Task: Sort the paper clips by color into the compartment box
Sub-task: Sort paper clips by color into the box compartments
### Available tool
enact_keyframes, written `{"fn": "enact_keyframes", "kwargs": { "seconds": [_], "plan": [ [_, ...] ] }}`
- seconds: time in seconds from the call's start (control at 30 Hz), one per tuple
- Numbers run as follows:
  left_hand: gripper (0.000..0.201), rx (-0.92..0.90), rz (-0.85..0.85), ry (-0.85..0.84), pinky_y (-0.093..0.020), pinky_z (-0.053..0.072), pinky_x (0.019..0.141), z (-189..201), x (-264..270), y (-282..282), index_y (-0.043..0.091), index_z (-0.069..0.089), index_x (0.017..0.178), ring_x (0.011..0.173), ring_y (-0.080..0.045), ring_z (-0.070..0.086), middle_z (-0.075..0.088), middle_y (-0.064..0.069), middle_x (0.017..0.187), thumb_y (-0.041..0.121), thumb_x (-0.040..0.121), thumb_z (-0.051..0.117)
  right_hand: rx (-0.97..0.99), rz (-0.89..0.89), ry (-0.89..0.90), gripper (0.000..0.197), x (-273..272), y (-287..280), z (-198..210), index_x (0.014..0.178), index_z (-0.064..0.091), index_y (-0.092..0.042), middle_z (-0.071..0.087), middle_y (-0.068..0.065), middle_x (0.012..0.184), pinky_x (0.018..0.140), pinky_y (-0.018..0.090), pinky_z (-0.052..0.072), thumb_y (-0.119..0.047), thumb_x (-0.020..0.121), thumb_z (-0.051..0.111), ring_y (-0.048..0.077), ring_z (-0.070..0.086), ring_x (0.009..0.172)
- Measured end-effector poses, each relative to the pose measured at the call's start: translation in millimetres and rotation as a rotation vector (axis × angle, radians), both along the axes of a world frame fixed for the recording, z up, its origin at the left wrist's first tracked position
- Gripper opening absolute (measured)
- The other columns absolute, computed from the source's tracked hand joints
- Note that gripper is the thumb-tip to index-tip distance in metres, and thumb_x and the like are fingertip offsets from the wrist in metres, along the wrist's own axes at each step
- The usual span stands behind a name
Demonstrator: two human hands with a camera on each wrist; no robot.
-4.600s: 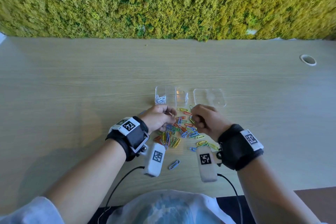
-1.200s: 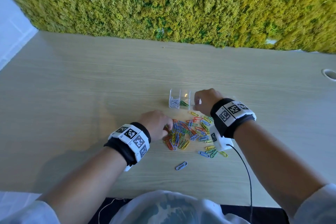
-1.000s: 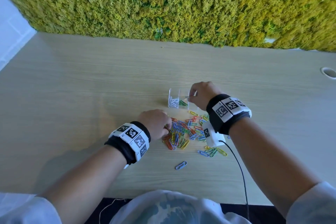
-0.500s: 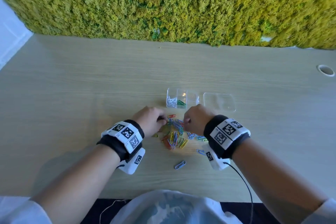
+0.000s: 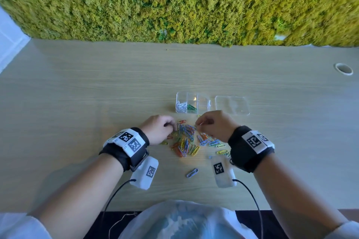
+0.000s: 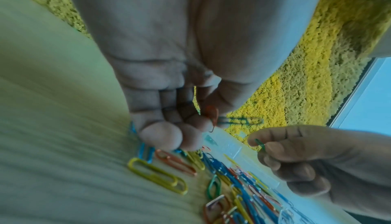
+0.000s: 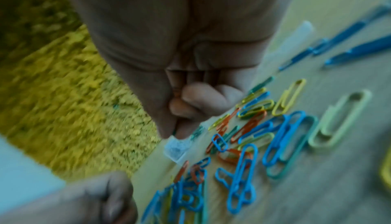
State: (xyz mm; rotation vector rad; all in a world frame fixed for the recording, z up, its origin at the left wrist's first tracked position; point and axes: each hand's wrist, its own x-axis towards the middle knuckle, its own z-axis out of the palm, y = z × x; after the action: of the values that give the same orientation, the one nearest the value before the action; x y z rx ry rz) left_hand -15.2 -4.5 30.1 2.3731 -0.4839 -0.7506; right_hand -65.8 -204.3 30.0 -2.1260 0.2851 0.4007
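Right hand (image 6: 300, 159) pinches green clip (image 6: 260, 144) above clip pile (image 5: 187, 141); left hand (image 5: 158, 129) pinches orange clip (image 6: 212, 113). Compartment box (image 5: 192, 105) just beyond pile on table (image 5: 97, 93).

Loose paper clips (image 5: 187, 141) in messy pile on desk near edge: blue, orange, yellow, green mixed, lots tangled. One blue clip (image 5: 192, 172) off alone, nearer than pile. Clear compartment box (image 5: 192, 105) just beyond pile, lid open, flopped flat to right. White clips (image 5: 181, 105) in leftmost slot, green clips (image 5: 191, 108) in next one over.
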Motion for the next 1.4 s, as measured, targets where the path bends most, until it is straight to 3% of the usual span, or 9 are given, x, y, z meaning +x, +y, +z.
{"fn": "enact_keyframes", "kwargs": {
  "seconds": [0.17, 0.27, 0.33, 0.5, 0.57, 0.9, 1.13, 1.27, 1.4],
  "plan": [
    [0.034, -0.048, 0.08, 0.116, -0.024, 0.042, 0.047, 1.1, -0.8, -0.2, 0.022, 0.048, 0.064, 0.049, -0.015, 0.054, 0.047, 0.0, 0.061, 0.009, 0.093, 0.036, 0.689, -0.492, 0.071, 0.018, -4.7, -12.6, -4.4, 0.085, 0.059, -0.01, 0.05, 0.005, 0.059, 0.036, 0.017, 0.041, 0.003, 0.092, 0.049, 0.007, 0.05, 0.037],
    [0.031, -0.061, 0.117, 0.121, -0.026, 0.047, 0.05, 1.0, -2.1, 0.6, 0.019, 0.049, 0.065, 0.05, -0.014, 0.054, 0.05, -0.001, 0.058, 0.01, 0.092, 0.036, 0.809, -0.616, 0.12, 0.018, -4.5, -15.4, -6.1, 0.076, 0.053, -0.008, 0.049, 0.007, 0.062, 0.036, 0.019, 0.042, -0.005, 0.093, 0.047, 0.012, 0.051, 0.039],
    [0.031, -0.065, 0.148, 0.113, -0.028, 0.049, 0.054, 1.2, -1.3, 1.8, 0.018, 0.052, 0.066, 0.05, -0.013, 0.054, 0.052, 0.0, 0.057, 0.01, 0.091, 0.037, 0.681, -0.549, 0.129, 0.021, -2.5, -15.3, -6.9, 0.07, 0.052, -0.009, 0.049, 0.007, 0.06, 0.038, 0.02, 0.039, -0.007, 0.091, 0.048, 0.013, 0.047, 0.04],
    [0.024, -0.011, 0.127, 0.007, -0.024, 0.043, 0.057, 2.8, 0.8, 2.7, 0.013, 0.062, 0.07, 0.058, -0.016, 0.053, 0.057, 0.001, 0.061, 0.021, 0.088, 0.048, -0.295, -0.085, 0.007, 0.013, 1.2, -13.6, -11.1, 0.076, 0.068, -0.012, 0.06, -0.001, 0.07, 0.06, 0.026, 0.045, -0.018, 0.084, 0.06, 0.015, 0.053, 0.065],
    [0.018, 0.066, 0.059, -0.112, -0.02, 0.039, 0.056, 2.4, 0.2, 3.6, 0.017, 0.064, 0.072, 0.063, -0.012, 0.054, 0.057, 0.008, 0.064, 0.029, 0.084, 0.058, -0.496, 0.014, -0.015, 0.013, 1.5, -12.4, -9.8, 0.077, 0.069, -0.015, 0.066, -0.001, 0.078, 0.064, 0.027, 0.049, -0.021, 0.083, 0.06, 0.016, 0.057, 0.071],
    [0.003, 0.353, -0.311, -0.303, -0.025, 0.041, 0.07, 4.4, -6.6, -1.2, 0.029, 0.069, 0.082, 0.088, -0.013, 0.054, 0.046, 0.012, 0.09, 0.031, 0.081, 0.068, -0.678, 0.172, 0.042, 0.024, 5.5, -9.0, -5.8, 0.093, 0.069, -0.012, 0.066, 0.005, 0.097, 0.072, 0.029, 0.053, -0.027, 0.085, 0.053, 0.022, 0.063, 0.088],
    [0.009, 0.358, -0.327, -0.351, -0.025, 0.039, 0.067, 3.0, -8.6, -2.6, 0.029, 0.061, 0.073, 0.087, -0.016, 0.058, 0.05, 0.01, 0.091, 0.025, 0.081, 0.058, 0.064, -0.18, 0.043, 0.018, -3.9, -20.5, -6.0, 0.065, 0.056, -0.011, 0.053, 0.004, 0.056, 0.054, 0.026, 0.042, -0.006, 0.081, 0.064, 0.015, 0.046, 0.051],
    [0.005, 0.327, -0.304, -0.375, -0.025, 0.038, 0.066, 2.6, -6.8, -0.3, 0.026, 0.067, 0.081, 0.088, -0.018, 0.058, 0.053, 0.009, 0.092, 0.028, 0.081, 0.063, 0.696, -0.369, 0.065, 0.02, -11.5, -19.1, -1.7, 0.085, 0.061, -0.007, 0.056, 0.009, 0.06, 0.041, 0.016, 0.043, 0.011, 0.086, 0.054, 0.009, 0.051, 0.043],
    [0.009, 0.34, -0.306, -0.378, -0.025, 0.037, 0.066, 0.8, -5.9, 1.5, 0.025, 0.07, 0.079, 0.082, -0.016, 0.054, 0.048, 0.01, 0.086, 0.03, 0.083, 0.062, 1.0, -0.471, 0.148, 0.03, -14.4, -11.1, -4.5, 0.093, 0.062, -0.01, 0.055, 0.005, 0.063, 0.043, 0.018, 0.048, 0.005, 0.091, 0.037, 0.012, 0.053, 0.048]
  ]
}}
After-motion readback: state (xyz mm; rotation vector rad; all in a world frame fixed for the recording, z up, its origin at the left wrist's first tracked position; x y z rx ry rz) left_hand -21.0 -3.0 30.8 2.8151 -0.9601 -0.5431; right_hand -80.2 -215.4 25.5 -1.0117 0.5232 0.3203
